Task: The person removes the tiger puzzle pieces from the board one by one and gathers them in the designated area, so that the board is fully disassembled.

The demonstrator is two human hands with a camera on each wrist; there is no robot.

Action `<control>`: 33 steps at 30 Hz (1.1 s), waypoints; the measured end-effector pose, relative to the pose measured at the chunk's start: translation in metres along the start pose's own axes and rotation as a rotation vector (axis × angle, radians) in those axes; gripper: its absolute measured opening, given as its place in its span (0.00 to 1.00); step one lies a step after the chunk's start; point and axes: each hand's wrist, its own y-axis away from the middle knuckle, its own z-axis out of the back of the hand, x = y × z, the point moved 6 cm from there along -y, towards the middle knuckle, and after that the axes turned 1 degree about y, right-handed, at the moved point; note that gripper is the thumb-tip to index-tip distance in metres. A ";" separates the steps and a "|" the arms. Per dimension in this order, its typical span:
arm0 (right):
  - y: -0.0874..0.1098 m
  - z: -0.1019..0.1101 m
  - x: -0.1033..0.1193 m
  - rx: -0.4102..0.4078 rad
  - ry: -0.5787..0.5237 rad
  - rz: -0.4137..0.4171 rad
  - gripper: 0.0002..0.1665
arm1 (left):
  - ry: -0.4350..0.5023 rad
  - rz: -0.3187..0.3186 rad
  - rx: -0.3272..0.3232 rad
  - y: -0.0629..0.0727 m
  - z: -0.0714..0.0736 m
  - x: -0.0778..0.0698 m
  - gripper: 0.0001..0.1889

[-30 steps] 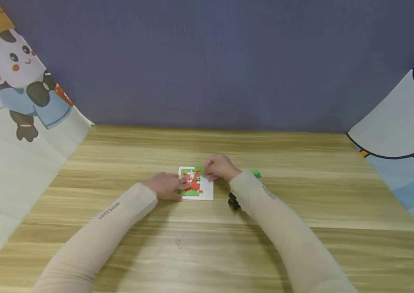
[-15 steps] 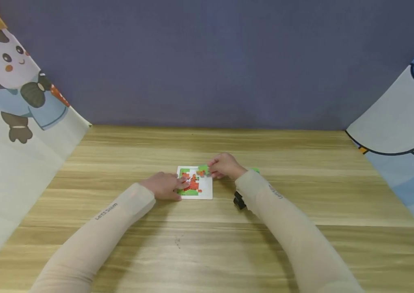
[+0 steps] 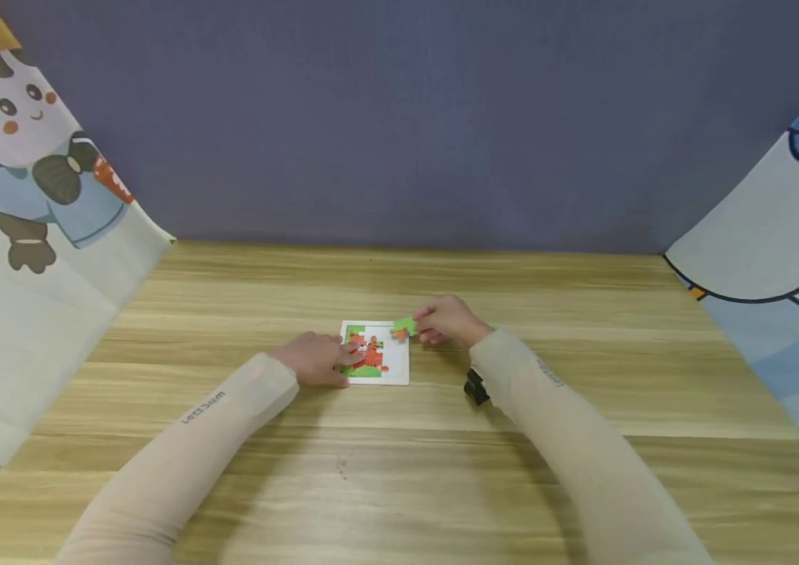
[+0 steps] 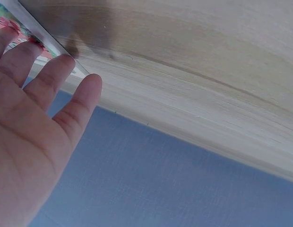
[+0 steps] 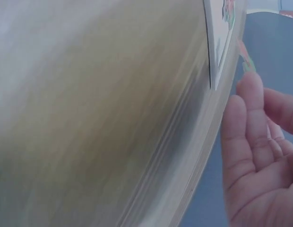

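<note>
From my end, the right fingers are narrowed to a pinch on one edge of a green-and-orange puzzle piece. The right hand holds it out to the left, and in the head view the piece overlaps the upper right corner of the puzzle board. Through the right wrist camera I see the piece nearly edge-on, apart from the board.

My left hand has its fingers straight and spread, and they rest on the board's left side, over the orange tiger picture. That picture fills the left and middle of the board; the right part shows white.

A sliver of green shows behind my right cuff, and a black device sits at that wrist. Pale sleeves cover both arms. Beneath everything lies the wood-grain worktop, with a dark blue backdrop behind it.
</note>
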 end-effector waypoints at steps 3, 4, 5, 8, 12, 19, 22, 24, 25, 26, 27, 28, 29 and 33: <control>-0.001 0.004 -0.001 -0.002 -0.003 0.008 0.14 | 0.012 0.003 -0.007 0.001 0.000 0.001 0.30; 0.000 0.006 -0.001 -0.003 0.004 0.012 0.14 | 0.010 0.001 -0.012 0.001 0.001 0.001 0.30; 0.001 0.008 -0.001 -0.003 0.001 0.015 0.15 | 0.003 -0.002 -0.017 0.001 0.001 0.001 0.30; 0.003 0.011 -0.003 -0.004 0.002 0.022 0.15 | -0.001 -0.001 -0.014 0.002 0.001 0.002 0.30; 0.008 0.019 -0.008 -0.007 -0.001 0.036 0.15 | 0.003 -0.012 -0.011 0.003 0.000 0.002 0.30; 0.021 0.044 -0.030 -0.025 -0.019 0.065 0.17 | -0.017 -0.033 -0.011 0.001 -0.001 0.000 0.30; 0.027 0.055 -0.041 -0.029 -0.006 0.059 0.18 | -0.027 -0.037 -0.007 0.002 -0.001 0.000 0.30; 0.031 0.061 -0.046 -0.035 0.009 0.053 0.19 | -0.029 -0.038 -0.006 0.004 -0.002 0.000 0.30; 0.033 0.063 -0.047 -0.041 0.017 0.050 0.19 | -0.026 -0.038 -0.007 0.004 -0.002 0.000 0.30; 0.035 0.066 -0.048 -0.047 0.022 0.044 0.19 | -0.024 -0.039 -0.007 0.005 -0.002 0.000 0.30; 0.037 0.068 -0.050 -0.052 0.023 0.040 0.19 | -0.024 -0.039 -0.007 0.006 -0.002 0.000 0.30; 0.039 0.070 -0.051 -0.058 0.023 0.037 0.20 | -0.021 -0.038 -0.007 0.007 -0.002 0.000 0.30; 0.041 0.072 -0.051 -0.063 0.024 0.033 0.20 | -0.019 -0.038 -0.006 0.008 -0.002 0.000 0.30; 0.051 0.077 -0.051 -0.070 0.005 0.033 0.20 | -0.018 -0.040 -0.001 0.009 -0.003 0.000 0.30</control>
